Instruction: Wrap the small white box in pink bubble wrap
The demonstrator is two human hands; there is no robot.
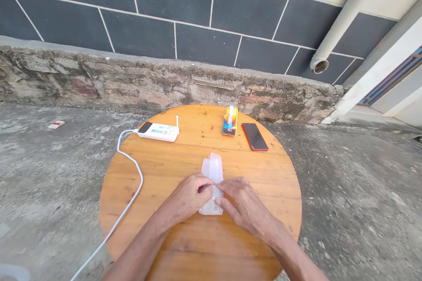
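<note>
A small clear plastic packet (212, 170) lies in the middle of a round wooden table (158, 171). My left hand (188, 196) and my right hand (242, 204) meet over its near half. The fingers of both hands are pinched together on the plastic and press it to the tabletop. The far end of the packet sticks out beyond my fingertips. What is inside the packet I cannot make out.
On the far side of the table are a white power strip (158, 131) with a white cable (132, 175) trailing off the left edge, an orange and blue tape dispenser (230, 120), and a red phone (255, 136). Concrete floor surrounds the table; a stone ledge and tiled wall stand behind.
</note>
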